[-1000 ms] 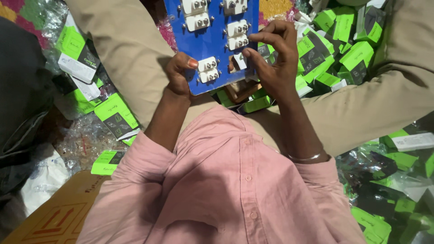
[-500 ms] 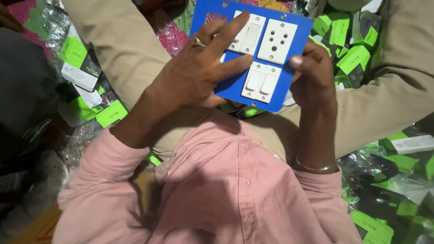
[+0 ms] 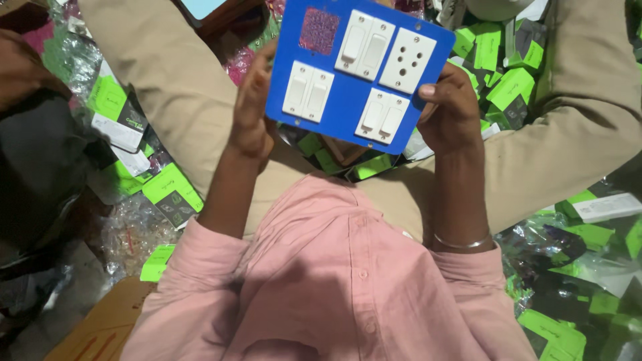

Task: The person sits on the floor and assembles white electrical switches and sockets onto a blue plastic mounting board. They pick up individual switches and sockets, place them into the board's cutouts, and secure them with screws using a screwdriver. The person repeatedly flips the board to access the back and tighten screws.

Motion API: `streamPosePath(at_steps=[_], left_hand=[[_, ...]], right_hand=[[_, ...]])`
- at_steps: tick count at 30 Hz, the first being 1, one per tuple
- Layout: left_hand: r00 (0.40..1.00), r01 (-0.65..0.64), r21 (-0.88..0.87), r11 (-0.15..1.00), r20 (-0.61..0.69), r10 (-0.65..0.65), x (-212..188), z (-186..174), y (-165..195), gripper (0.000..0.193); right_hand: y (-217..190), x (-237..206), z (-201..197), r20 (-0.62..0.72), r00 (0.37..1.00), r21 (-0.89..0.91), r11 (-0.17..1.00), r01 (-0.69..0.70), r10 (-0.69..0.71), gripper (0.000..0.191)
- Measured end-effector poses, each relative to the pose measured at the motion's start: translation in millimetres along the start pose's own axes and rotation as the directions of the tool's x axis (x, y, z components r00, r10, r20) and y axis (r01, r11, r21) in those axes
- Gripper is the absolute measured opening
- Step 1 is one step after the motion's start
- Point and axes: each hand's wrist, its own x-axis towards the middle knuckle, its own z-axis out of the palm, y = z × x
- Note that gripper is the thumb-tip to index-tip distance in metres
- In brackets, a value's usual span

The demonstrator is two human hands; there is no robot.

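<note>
1. The left hand (image 3: 251, 117) has come off the face of the flat blue plastic switch board (image 3: 358, 70) and now grips its left edge, fingers curled behind and clamped on the board.
2. The right hand (image 3: 451, 110) has moved up a little too; it holds the right edge, thumb pressed on the front, fingers closed on the board behind it.
3. With the face uncovered, the whole front reads clearly: the board is held up over the lap, tilted, front towards the head camera, which I judge suits a look over the fittings.
4. Fittings: three glossy white double rocker switches (image 3: 307, 91), rectangular and smooth, plus one white square socket plate (image 3: 407, 60) with round pin holes.
5. One slot top left is an open cut-out (image 3: 318, 31); speckled pink shows through it.
6. Below, a soft pink buttoned shirt (image 3: 334, 281) and tan trousers (image 3: 174, 87), matte cloth.
7. A thin metal bangle (image 3: 461, 242) rings the right wrist.
8. On the floor all round lie small green cardboard boxes (image 3: 172, 194) and crinkled clear plastic bags (image 3: 130, 230).
</note>
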Motion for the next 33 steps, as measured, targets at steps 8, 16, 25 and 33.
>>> streamPosePath(at_steps=[8, 16, 25, 33], left_hand=[[0.996, 0.074, 0.251, 0.965, -0.071, -0.058, -4, 15, -16, 0.065], [1.000, -0.012, 0.396, 0.918, -0.005, 0.015, -6, 20, -28, 0.068], [0.999, 0.027, 0.139, 0.990, -0.029, -0.023, 3, -5, -32, 0.075], [1.000, -0.019, -0.309, 0.951, -0.005, 0.019, 6, -27, -42, 0.072]], right_hand=[[8, 9, 11, -0.226, 0.972, -0.473, 0.879, -0.056, -0.059, 0.041], [39, 26, 32, -0.264, 0.892, -0.673, 0.733, 0.103, -0.367, 0.043], [22, 26, 10, -0.364, 0.912, -0.411, 0.911, 0.022, -0.186, 0.025], [17, 22, 11, -0.231, 0.972, -0.161, 0.987, -0.001, -0.037, 0.013]])
